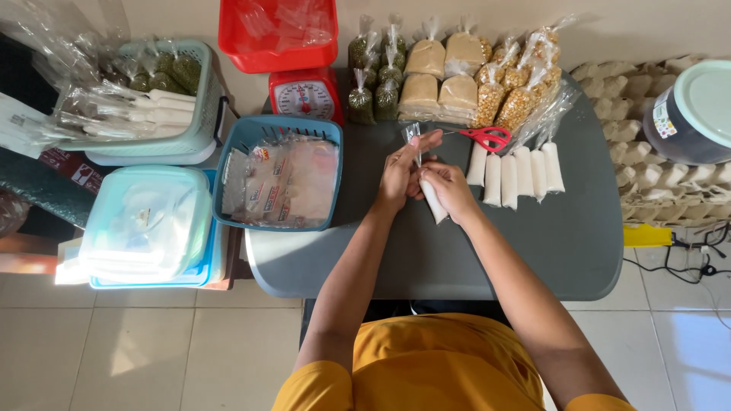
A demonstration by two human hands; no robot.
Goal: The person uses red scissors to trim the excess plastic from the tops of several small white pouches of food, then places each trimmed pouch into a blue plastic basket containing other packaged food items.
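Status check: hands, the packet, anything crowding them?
Both hands, left and right, closed on narrow clear plastic packet of white powder. Red-handled scissors and row of filled white packets alongside, apart.

Both forearms reach forward from the body and come together in front. The left hand (400, 173) is raised a little, with its fingers stretched upward and pinched together. The right hand (449, 189) is curled closed, touching the left one.

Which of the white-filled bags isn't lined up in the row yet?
The white bag held between the left hand and right hand; the other five white bags lie side by side near the red scissors.
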